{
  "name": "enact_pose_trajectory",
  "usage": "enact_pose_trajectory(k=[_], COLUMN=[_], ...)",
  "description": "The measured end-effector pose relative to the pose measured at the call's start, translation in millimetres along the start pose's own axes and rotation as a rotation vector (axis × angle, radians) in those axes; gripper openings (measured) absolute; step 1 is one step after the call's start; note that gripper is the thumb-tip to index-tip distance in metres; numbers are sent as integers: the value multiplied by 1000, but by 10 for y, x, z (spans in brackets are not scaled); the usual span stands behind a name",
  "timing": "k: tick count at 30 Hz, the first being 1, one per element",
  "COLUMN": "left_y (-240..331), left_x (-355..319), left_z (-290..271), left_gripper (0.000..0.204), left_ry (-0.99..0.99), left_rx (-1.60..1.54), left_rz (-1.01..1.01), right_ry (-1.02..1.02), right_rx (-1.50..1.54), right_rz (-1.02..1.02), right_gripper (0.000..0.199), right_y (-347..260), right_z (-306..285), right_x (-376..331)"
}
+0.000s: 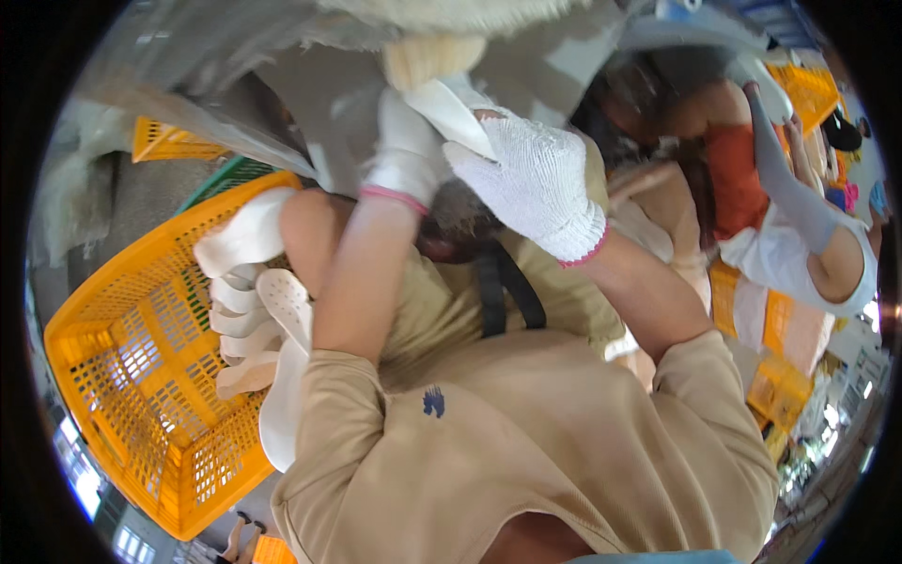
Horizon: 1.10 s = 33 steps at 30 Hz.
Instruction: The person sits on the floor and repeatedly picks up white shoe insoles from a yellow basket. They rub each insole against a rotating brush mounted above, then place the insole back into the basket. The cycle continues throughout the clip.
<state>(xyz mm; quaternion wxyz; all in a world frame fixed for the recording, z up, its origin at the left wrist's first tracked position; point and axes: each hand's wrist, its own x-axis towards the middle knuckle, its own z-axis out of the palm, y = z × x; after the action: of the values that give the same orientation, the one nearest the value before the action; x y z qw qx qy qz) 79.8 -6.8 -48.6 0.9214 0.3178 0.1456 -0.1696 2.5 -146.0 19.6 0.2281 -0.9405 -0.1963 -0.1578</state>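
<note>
In front of me I hold a white, flat, curved piece like a shoe sole (453, 115), tilted, with its upper end at a pale fuzzy wheel (432, 58). My right hand (545, 183), in a white knit glove with a pink cuff, is closed round its lower end, thumb along the edge. My left hand (406, 146), in a matching glove, grips it from the left side; its fingers are mostly hidden and smeared by motion. Beside my left forearm, several white soles (246, 320) lie at the rim of a yellow basket (141, 376); one sole (285, 299) has small holes.
A grey machine housing (348, 85) surrounds the wheel. A green crate (230, 179) and another yellow crate (169, 141) stand behind the basket. At the right, a person in a white top (780, 254) works near more yellow crates (780, 390).
</note>
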Motion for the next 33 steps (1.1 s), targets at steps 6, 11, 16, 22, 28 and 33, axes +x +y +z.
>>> enact_pose_trajectory(k=[6, 11, 16, 22, 28, 33], left_y=[-140, -182, -40, -137, -201, -199], left_x=[91, 184, 415, 311, 11, 3], left_z=[50, -229, -323, -164, 15, 32], left_gripper=[59, 69, 66, 70, 74, 77], left_ry=[87, 90, -35, -24, -72, -52], left_rx=[-145, -143, -186, -265, -269, -270], left_rz=[-5, -156, -28, -50, -124, -144], right_ry=[-158, -707, -468, -86, -268, -216], right_rx=[139, 386, 1339, -3, 261, 141], right_rz=[167, 437, 623, -34, 37, 13], right_gripper=[42, 67, 64, 58, 42, 34], right_y=[-132, -177, -195, -148, -359, -311], right_z=[45, -519, -213, -57, -526, -573], right_x=[553, 339, 410, 382, 34, -227])
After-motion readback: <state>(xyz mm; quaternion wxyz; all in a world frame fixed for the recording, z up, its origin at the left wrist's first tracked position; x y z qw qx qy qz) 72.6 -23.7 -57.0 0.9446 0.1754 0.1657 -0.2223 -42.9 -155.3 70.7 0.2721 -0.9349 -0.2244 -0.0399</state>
